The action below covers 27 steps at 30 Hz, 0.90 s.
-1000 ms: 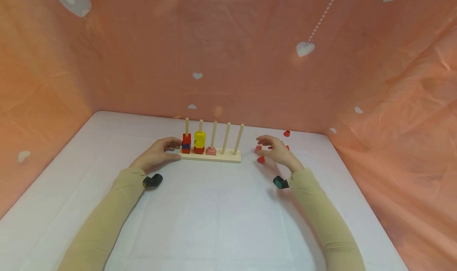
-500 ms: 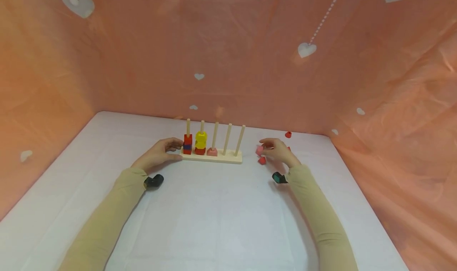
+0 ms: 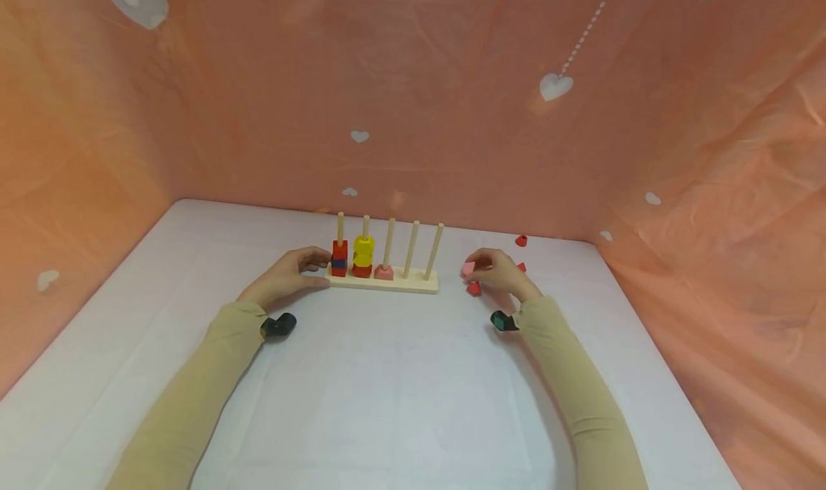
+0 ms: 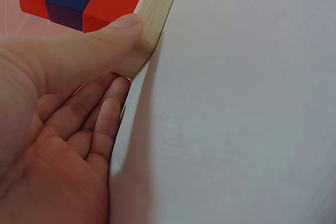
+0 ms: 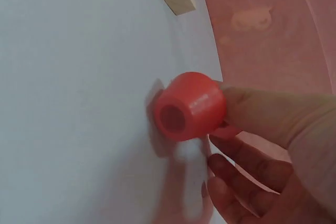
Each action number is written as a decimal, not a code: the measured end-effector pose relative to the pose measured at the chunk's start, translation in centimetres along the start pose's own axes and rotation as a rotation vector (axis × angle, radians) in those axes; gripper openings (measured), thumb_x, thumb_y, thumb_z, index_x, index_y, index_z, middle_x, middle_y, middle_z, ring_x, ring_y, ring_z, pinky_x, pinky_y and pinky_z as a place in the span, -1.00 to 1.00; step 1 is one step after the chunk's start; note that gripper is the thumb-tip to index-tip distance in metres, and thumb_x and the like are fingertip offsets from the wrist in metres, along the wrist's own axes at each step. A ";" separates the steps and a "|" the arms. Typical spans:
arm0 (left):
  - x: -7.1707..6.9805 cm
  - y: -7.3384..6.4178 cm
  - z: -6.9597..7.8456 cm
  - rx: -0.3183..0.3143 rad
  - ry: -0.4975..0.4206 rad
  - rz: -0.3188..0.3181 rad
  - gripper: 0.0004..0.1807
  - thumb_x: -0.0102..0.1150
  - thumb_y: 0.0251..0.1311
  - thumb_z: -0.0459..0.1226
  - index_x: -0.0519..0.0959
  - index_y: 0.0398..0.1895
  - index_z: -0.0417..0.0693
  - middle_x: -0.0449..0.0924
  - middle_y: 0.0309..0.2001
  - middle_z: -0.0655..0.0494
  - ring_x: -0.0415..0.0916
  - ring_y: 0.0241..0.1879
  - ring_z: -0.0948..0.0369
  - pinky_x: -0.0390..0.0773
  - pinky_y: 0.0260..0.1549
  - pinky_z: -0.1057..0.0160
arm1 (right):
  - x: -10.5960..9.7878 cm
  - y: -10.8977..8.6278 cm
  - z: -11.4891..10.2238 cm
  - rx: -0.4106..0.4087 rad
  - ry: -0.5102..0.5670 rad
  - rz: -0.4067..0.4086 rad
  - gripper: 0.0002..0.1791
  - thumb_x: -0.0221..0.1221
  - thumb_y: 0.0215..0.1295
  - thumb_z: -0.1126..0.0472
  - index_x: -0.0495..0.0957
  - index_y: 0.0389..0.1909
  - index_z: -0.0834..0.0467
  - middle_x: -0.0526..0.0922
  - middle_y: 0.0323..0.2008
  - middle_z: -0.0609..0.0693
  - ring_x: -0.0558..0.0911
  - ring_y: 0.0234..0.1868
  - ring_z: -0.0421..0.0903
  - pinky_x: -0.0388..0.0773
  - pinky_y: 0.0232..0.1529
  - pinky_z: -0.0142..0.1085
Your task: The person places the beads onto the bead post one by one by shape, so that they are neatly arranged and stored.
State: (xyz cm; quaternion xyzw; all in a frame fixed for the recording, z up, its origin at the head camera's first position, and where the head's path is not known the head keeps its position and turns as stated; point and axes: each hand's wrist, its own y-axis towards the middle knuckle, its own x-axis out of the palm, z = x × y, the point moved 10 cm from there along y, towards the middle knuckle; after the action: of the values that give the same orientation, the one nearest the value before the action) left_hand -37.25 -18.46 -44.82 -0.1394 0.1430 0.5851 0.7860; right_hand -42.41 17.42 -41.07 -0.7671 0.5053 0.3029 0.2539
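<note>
My left hand (image 3: 287, 273) steadies the left end of a wooden peg stacker (image 3: 422, 285). In the left wrist view its thumb (image 4: 118, 32) lies on the base's end, fingers curled at the corner. A red and blue block stack (image 3: 338, 259) fills the left peg; yellow beads (image 3: 363, 252) over a red one fill its neighbour. A pink bead (image 3: 383, 273) sits low on the middle peg. To the right, my right hand (image 3: 505, 273) pinches a loose pink bead (image 3: 467, 269) between thumb and fingertips. A red bead (image 5: 191, 106) with a hole stands before the thumb, mostly covering the pink one in the right wrist view.
Another red bead (image 3: 521, 240) lies near the table's back edge, and one more red bead (image 3: 522, 267) shows just behind the right hand. The white tabletop (image 3: 387, 389) stretches toward me. An orange-pink curtain (image 3: 452, 117) hangs along the back and both sides.
The right hand's spread fingers have lowered and come together on the loose pink bead, which has tipped slightly. My left hand keeps its place on the peg stacker.
</note>
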 end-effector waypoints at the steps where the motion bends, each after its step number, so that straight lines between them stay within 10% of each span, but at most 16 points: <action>1: 0.0 0.0 -0.1 -0.005 -0.004 0.001 -0.41 0.36 0.10 -0.29 0.38 0.21 -0.15 0.40 0.19 -0.10 0.30 0.14 -0.03 0.24 0.23 -0.02 | 0.1 0.0 0.0 -0.006 0.000 -0.003 -0.63 0.34 0.15 0.24 0.54 -0.03 0.25 0.59 -0.12 0.13 0.52 -0.04 0.07 0.42 0.10 -0.07; 16: 0.0 0.0 -0.2 -0.011 -0.009 0.001 -0.40 0.36 0.10 -0.27 0.37 0.22 -0.14 0.40 0.20 -0.09 0.29 0.16 -0.02 0.22 0.24 -0.03 | -0.1 0.1 0.0 -0.008 0.046 0.048 -0.60 0.32 0.14 0.34 0.54 0.04 0.19 0.56 -0.02 0.09 0.54 -0.06 0.05 0.54 -0.01 -0.15; 27: -0.1 0.2 -0.2 0.000 -0.006 -0.002 -0.40 0.37 0.09 -0.27 0.38 0.21 -0.14 0.41 0.18 -0.09 0.30 0.14 -0.02 0.23 0.23 -0.03 | -3.4 -1.1 -5.8 -0.217 0.216 0.247 -0.58 0.36 0.07 0.41 0.51 -0.02 0.28 0.55 -0.09 0.14 0.58 -0.12 0.02 0.56 -0.07 -0.35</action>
State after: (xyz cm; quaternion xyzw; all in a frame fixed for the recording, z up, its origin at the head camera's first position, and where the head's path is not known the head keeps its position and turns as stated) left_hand -37.44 -18.62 -44.95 -0.1377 0.1402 0.5848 0.7870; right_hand -41.21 15.95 -34.52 -0.7502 0.5843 0.3004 0.0751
